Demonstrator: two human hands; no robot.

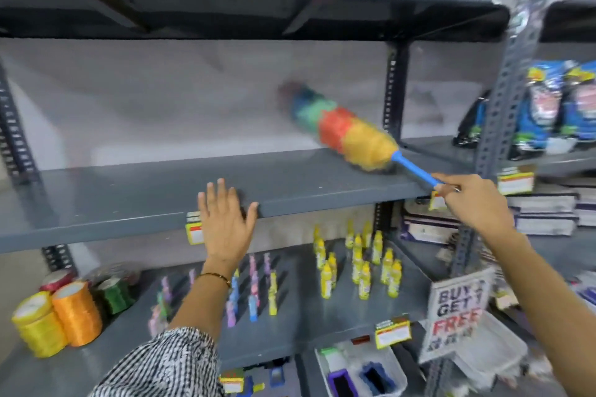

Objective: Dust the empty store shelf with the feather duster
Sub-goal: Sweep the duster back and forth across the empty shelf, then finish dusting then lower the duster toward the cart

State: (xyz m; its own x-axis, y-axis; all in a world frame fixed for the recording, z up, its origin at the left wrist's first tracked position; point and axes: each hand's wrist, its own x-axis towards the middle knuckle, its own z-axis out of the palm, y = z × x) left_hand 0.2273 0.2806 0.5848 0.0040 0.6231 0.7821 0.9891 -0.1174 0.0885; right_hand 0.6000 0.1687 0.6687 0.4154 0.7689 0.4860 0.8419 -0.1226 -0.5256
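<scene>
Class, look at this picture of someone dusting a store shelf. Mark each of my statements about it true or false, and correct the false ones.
1. The right hand holds the feather duster by its blue handle. True.
2. The left hand grips a spray bottle. False: it rests open on the front edge of the empty shelf.
3. The duster's head is over the right part of the shelf. True.
4. The yellow bottles stand on the shelf being dusted. False: they stand on the shelf below.
5. The sign reads "BUY GET FREE". True.
</scene>
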